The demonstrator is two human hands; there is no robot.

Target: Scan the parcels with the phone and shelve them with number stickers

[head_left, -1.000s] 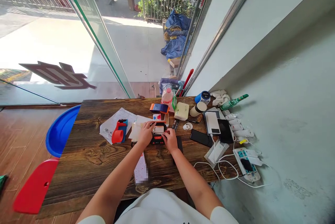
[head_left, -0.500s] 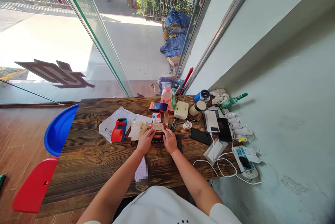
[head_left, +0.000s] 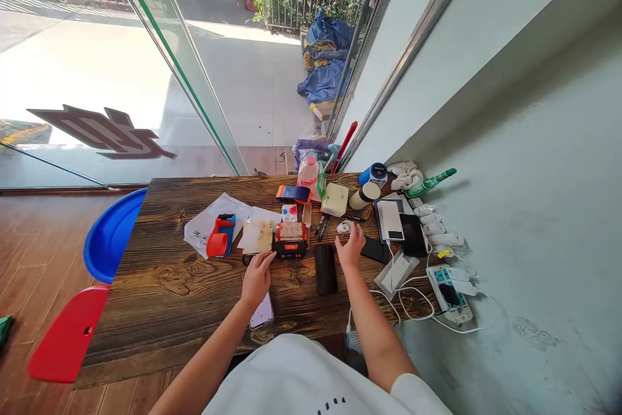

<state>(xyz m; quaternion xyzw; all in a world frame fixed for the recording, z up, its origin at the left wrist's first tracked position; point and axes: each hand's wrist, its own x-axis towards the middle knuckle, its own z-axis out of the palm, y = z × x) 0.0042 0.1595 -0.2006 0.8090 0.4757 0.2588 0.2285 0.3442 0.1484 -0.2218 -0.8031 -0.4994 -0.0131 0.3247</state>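
My left hand (head_left: pixel 256 279) lies at the near left corner of a black and red device (head_left: pixel 290 248), which looks like a small label printer with a pale roll (head_left: pixel 291 230) in its top. Its fingers are stretched out and hold nothing; whether the fingertips touch the device I cannot tell. On the right, my right hand (head_left: pixel 350 250) is just in front of a small white roundish item (head_left: pixel 345 226), fingers apart and curved around nothing. A dark wallet-like case (head_left: pixel 326 269) rests on the table between my hands.
Left of the device are papers (head_left: pixel 207 221) and a red and blue tape dispenser (head_left: pixel 221 237). Behind stand a pink bottle (head_left: pixel 310 172), a tissue pack (head_left: pixel 335 199) and a jar (head_left: pixel 364 196). To the right are a black phone (head_left: pixel 375 250), white cables (head_left: pixel 418 316) and a power strip (head_left: pixel 449 295).
Both hands have left the pale roll on the device. My left hand moved back and left; my right hand moved right to the small white item, uncovering the dark case.
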